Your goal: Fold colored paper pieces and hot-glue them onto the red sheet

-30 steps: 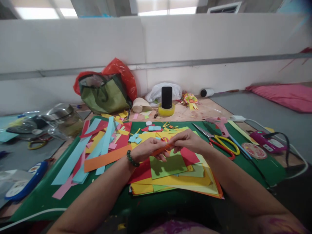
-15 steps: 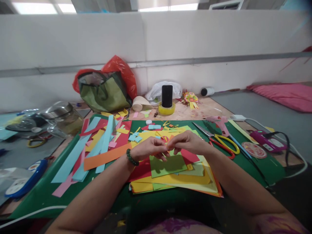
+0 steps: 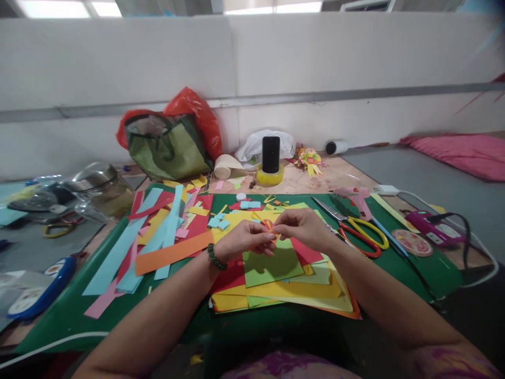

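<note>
My left hand (image 3: pixel 243 240) and my right hand (image 3: pixel 302 225) meet fingertip to fingertip above a stack of coloured paper sheets (image 3: pixel 276 284) on a green mat (image 3: pixel 63 316). Both pinch a small orange paper piece (image 3: pixel 271 230) between them; most of it is hidden by the fingers. A green bead bracelet (image 3: pixel 215 258) is on my left wrist. A green sheet (image 3: pixel 270 266) lies on top of the stack just under my hands.
Long paper strips (image 3: pixel 158 237) lie left of the stack. Yellow-handled scissors (image 3: pixel 357 231), a pink glue gun (image 3: pixel 357 199) and a round lid (image 3: pixel 412 243) are to the right. A phone on a tape roll (image 3: pixel 270 160), a green bag (image 3: pixel 168 147) and glass jars (image 3: pixel 98 192) stand behind.
The orange strip that stuck out between my hands a second ago has been drawn in to a small piece at my fingertips. Both hands rose slightly and stayed together.
</note>
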